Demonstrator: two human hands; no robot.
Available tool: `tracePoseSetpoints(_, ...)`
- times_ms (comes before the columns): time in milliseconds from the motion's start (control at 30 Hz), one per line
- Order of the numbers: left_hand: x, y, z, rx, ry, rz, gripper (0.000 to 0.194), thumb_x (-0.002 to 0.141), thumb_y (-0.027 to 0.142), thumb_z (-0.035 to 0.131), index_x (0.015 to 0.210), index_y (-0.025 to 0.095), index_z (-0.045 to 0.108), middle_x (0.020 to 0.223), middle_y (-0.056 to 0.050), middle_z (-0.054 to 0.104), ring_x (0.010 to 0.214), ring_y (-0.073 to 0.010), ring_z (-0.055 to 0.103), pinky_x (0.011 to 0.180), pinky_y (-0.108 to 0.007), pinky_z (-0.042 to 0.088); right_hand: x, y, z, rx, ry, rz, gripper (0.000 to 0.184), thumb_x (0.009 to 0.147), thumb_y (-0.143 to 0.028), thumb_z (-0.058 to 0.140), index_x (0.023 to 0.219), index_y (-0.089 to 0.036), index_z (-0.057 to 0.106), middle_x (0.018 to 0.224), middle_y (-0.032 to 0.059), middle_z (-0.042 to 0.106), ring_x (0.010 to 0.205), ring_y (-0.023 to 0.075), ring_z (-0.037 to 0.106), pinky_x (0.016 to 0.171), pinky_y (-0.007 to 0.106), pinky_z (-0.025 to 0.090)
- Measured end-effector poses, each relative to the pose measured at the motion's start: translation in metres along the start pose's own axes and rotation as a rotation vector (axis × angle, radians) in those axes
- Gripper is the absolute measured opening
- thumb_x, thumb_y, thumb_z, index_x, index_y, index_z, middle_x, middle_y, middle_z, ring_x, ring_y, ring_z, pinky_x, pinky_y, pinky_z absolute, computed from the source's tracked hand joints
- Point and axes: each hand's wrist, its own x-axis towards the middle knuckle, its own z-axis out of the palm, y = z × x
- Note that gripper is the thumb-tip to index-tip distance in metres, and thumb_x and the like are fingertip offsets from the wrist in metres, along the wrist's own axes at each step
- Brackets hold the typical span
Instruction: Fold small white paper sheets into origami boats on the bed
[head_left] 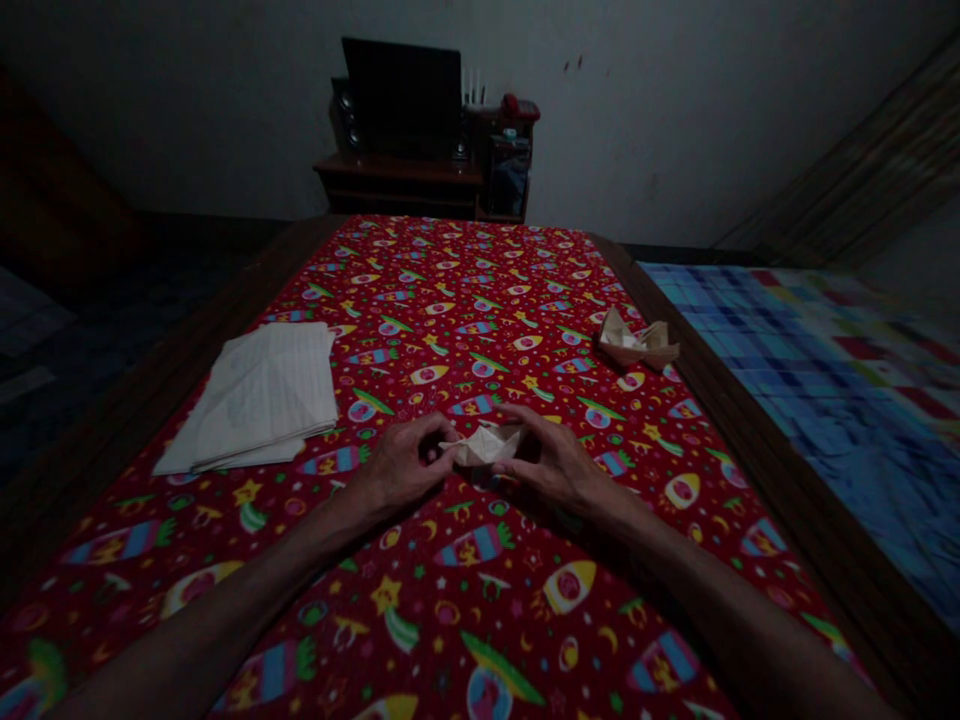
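Between my two hands, just above the red patterned cloth [465, 545], is a small folded-paper piece [489, 445], pale and with pointed folds. My left hand [409, 455] pinches its left end between thumb and fingers. At the other end, my right hand [556, 460] grips it with the thumb below and the fingers on top. Part of the piece is hidden behind the fingers. A finished-looking folded paper boat shape [636, 342], tan with upturned points, sits apart on the cloth to the far right.
A stack of paper sheets [259, 395] lies to the left on the cloth. Dark wooden edges [660, 310] border the table. Beyond its far end stand a monitor [403, 100] and a wooden stand [397, 172]. Blue checked fabric [750, 350] spreads on the right.
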Motion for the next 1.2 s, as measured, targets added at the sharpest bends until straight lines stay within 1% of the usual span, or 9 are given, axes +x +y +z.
tracePoseSetpoints(100,0.001,-0.002,-0.001,-0.066,-0.006,-0.041,0.008,0.076,0.022,0.053,0.081,0.016,0.054,0.067,0.003,0.058,0.055,-0.0092,0.053,0.051,-0.018,0.042,0.000,-0.006,-0.001,0.031,0.010,0.050,0.031,0.076,-0.035,0.067,0.101,-0.019,0.059,0.084,0.0018,0.065,0.073,0.0155,0.059,0.063,0.025,0.043)
tracePoseSetpoints(267,0.002,-0.001,-0.003,-0.076,-0.032,0.063,0.025,0.080,0.018,0.049,0.103,0.018,0.059,0.087,-0.003,0.066,0.074,-0.0131,0.062,0.066,-0.023,0.049,-0.002,-0.003,-0.002,0.004,0.001,0.035,0.021,0.078,-0.034,0.065,0.088,-0.016,0.062,0.075,0.0012,0.064,0.067,0.0141,0.057,0.059,0.023,0.040)
tracePoseSetpoints(333,0.001,0.002,-0.003,-0.051,-0.036,0.142,0.023,0.082,0.016,0.048,0.098,0.018,0.064,0.089,-0.004,0.067,0.080,-0.0142,0.063,0.072,-0.024,0.048,-0.003,-0.002,-0.003,-0.026,-0.022,0.014,0.018,0.078,-0.033,0.065,0.085,-0.016,0.065,0.077,0.0025,0.065,0.069,0.0147,0.058,0.061,0.023,0.041)
tracePoseSetpoints(433,0.000,0.006,-0.002,-0.009,-0.049,0.173,0.013,0.081,0.021,0.056,0.085,0.017,0.067,0.085,-0.005,0.065,0.076,-0.0137,0.062,0.068,-0.023,0.047,-0.003,-0.003,-0.004,-0.030,-0.072,-0.004,0.018,0.080,-0.033,0.062,0.083,-0.016,0.067,0.079,0.0033,0.067,0.072,0.0149,0.059,0.063,0.023,0.042)
tracePoseSetpoints(533,0.000,0.006,-0.002,-0.020,-0.061,0.144,0.014,0.078,0.028,0.063,0.075,0.015,0.065,0.078,-0.004,0.063,0.066,-0.0116,0.058,0.059,-0.020,0.044,-0.003,-0.005,-0.005,-0.009,-0.086,0.024,0.022,0.082,-0.036,0.060,0.079,-0.016,0.068,0.074,0.0022,0.067,0.067,0.0136,0.058,0.058,0.022,0.040)
tracePoseSetpoints(733,0.002,0.003,-0.002,0.079,-0.029,0.086,0.014,0.077,0.026,0.059,0.068,0.015,0.060,0.069,-0.001,0.060,0.059,-0.0102,0.053,0.054,-0.019,0.039,-0.002,-0.008,-0.003,-0.173,0.005,0.196,0.023,0.078,-0.034,0.060,0.066,-0.015,0.066,0.057,-0.0002,0.059,0.053,0.0108,0.051,0.049,0.021,0.031)
tracePoseSetpoints(967,0.001,0.011,0.002,0.219,0.001,-0.025,0.010,0.074,0.025,0.058,0.068,0.018,0.056,0.064,0.002,0.059,0.057,-0.0111,0.053,0.053,-0.020,0.038,-0.001,-0.010,0.000,-0.270,0.016,0.195,0.029,0.080,-0.035,0.056,0.059,-0.016,0.059,0.050,-0.0031,0.049,0.048,0.0083,0.042,0.046,0.021,0.023)
tracePoseSetpoints(1067,0.002,0.010,0.001,0.199,0.003,-0.126,0.009,0.074,0.027,0.061,0.077,0.019,0.058,0.067,0.003,0.062,0.059,-0.0125,0.056,0.055,-0.021,0.039,0.001,-0.008,-0.001,-0.266,-0.009,0.234,0.029,0.080,-0.038,0.055,0.062,-0.016,0.060,0.050,-0.0033,0.048,0.047,0.0081,0.041,0.045,0.021,0.022)
tracePoseSetpoints(1200,0.002,0.006,-0.002,0.161,-0.038,-0.156,0.029,0.077,0.029,0.060,0.106,0.021,0.059,0.075,0.002,0.066,0.066,-0.0151,0.061,0.062,-0.024,0.043,0.002,-0.008,-0.003,-0.308,-0.020,0.229,0.030,0.082,-0.039,0.053,0.063,-0.017,0.060,0.051,-0.0032,0.049,0.048,0.0081,0.040,0.045,0.022,0.020)
